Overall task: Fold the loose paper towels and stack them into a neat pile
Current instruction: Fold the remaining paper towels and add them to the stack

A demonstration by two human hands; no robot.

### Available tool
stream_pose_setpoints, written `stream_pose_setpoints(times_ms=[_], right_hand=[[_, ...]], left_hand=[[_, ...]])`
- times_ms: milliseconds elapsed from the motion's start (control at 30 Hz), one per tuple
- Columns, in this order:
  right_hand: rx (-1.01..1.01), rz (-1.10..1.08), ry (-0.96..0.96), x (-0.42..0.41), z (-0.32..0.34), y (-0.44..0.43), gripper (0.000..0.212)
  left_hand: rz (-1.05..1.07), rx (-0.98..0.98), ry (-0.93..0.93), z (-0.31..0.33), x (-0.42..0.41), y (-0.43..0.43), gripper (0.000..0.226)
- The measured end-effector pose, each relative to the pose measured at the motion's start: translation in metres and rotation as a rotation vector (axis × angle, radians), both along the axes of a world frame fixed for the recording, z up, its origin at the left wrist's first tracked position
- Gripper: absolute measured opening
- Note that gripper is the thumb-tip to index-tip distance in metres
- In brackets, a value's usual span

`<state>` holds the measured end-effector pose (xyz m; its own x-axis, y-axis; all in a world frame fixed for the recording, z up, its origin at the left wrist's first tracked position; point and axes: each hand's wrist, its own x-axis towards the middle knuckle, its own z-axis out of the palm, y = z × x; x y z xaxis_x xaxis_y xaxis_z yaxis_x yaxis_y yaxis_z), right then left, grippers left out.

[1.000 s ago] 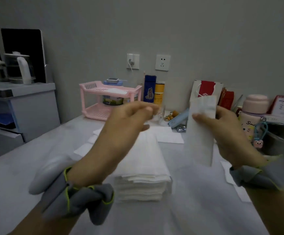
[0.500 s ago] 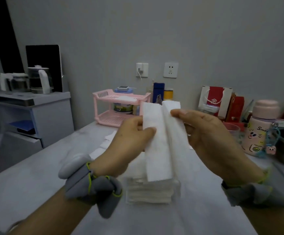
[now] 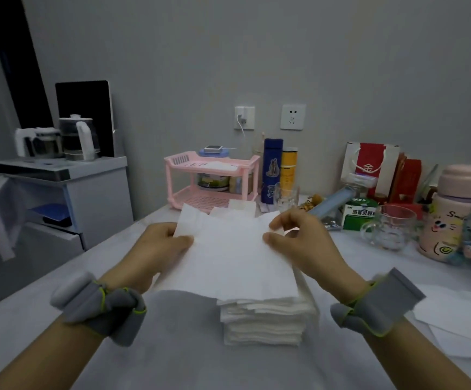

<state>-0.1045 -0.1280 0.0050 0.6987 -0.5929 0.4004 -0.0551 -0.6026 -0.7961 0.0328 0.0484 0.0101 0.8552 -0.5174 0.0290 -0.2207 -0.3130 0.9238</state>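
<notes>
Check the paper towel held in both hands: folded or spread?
Spread. The paper towel stretches wide and flat between the left hand and right hand, each pinching a side edge above the pile.

The paper towel (image 3: 228, 257) covers the top of the pile (image 3: 262, 322) and the fingers of the left hand (image 3: 155, 249). The loose sheets (image 3: 459, 327) at right are cut by the edge.

A pink rack (image 3: 211, 175) stands beside a blue flask (image 3: 272, 170).
</notes>
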Motion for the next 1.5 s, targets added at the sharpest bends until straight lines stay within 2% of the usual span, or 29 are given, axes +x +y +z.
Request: stream_pose_setpoints(times_ms=[200, 267, 333, 400, 467, 533, 600, 667, 733, 867, 967, 1033, 1233, 1333, 1400, 1500], right_hand=[[-0.148, 0.009, 0.054, 0.006, -0.01, -0.003, 0.018], [-0.189, 0.014, 0.097, 0.004, -0.011, -0.007, 0.021], [-0.188, -0.014, 0.124, 0.001, -0.01, -0.015, 0.027], [-0.027, -0.072, 0.101, -0.003, -0.007, -0.025, 0.027], [0.255, -0.12, 0.097, -0.005, -0.01, -0.035, 0.03], [0.56, -0.123, 0.173, -0.007, -0.02, -0.04, 0.038], [0.811, -0.082, 0.255, -0.009, -0.03, -0.04, 0.049], [0.963, -0.038, 0.286, -0.01, -0.037, -0.043, 0.058], [1.026, -0.006, 0.307, -0.009, -0.04, -0.046, 0.066], [1.002, 0.02, 0.36, -0.006, -0.044, -0.051, 0.072], [1.02, 0.084, 0.337, -0.008, -0.041, -0.051, 0.052], [1.051, 0.102, 0.292, -0.012, -0.034, -0.05, 0.04], [1.002, 0.048, 0.107, -0.023, -0.001, -0.055, 0.032], [0.956, 0.121, -0.01, -0.027, 0.015, -0.049, 0.026], [0.92, 0.209, -0.058, -0.028, 0.023, -0.04, 0.02], [0.77, 0.299, -0.025, -0.024, 0.027, -0.019, 0.028]], left_hand=[[0.045, 0.083, -0.047, -0.017, 0.005, -0.006, 0.015], [0.036, 0.128, -0.055, -0.02, 0.003, -0.006, 0.007], [0.028, 0.228, -0.187, -0.026, 0.0, -0.003, 0.04], [0.01, 0.231, -0.458, -0.025, -0.011, 0.0, 0.055], [-0.186, 0.151, -0.64, -0.019, -0.032, -0.001, 0.051], [-0.424, 0.198, -0.67, -0.014, -0.055, -0.007, 0.052], [-0.553, 0.298, -0.708, -0.018, -0.07, -0.014, 0.062], [-0.583, 0.431, -0.751, -0.024, -0.078, -0.019, 0.076], [-0.573, 0.513, -0.734, -0.029, -0.08, -0.022, 0.08], [-0.565, 0.557, -0.705, -0.034, -0.081, -0.024, 0.079], [-0.574, 0.552, -0.697, -0.033, -0.083, -0.025, 0.076], [-0.588, 0.539, -0.706, -0.032, -0.084, -0.025, 0.074], [-0.616, 0.5, -0.692, -0.031, -0.087, -0.033, 0.069], [-0.605, 0.471, -0.678, -0.032, -0.088, -0.036, 0.07], [-0.58, 0.372, -0.646, -0.034, -0.086, -0.035, 0.061], [-0.441, 0.027, -0.539, -0.03, -0.082, -0.033, 0.028]])
